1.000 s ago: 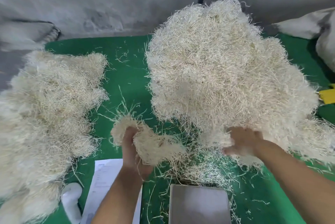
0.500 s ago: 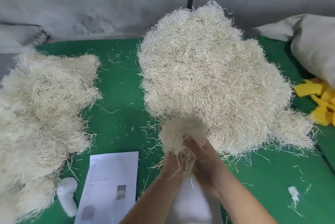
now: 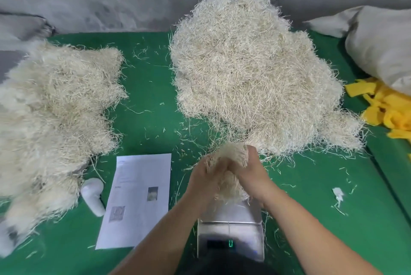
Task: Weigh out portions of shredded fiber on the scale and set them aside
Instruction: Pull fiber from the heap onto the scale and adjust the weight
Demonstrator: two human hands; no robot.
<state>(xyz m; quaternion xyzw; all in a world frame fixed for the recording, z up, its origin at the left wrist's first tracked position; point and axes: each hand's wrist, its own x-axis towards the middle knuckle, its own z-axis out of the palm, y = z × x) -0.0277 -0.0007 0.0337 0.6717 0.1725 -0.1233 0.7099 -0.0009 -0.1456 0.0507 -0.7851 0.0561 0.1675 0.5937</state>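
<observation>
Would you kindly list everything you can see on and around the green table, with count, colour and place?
fiber heap: one, pale beige, centre-right, far side of the table
portioned fiber: one mass of clumps, pale beige, left side
fiber wad: one, pale beige, held over the scale
scale: one, silver with a green lit display, near edge
printed sheet: one, white, left of the scale
white object: one, left of the sheet; type unclear
yellow scraps: a pile, right edge
sack: one, grey-white, far right
white shred: one, right of the scale
table cover: one, green, strewn with loose strands
left hand: grips the wad
right hand: grips the wad
</observation>
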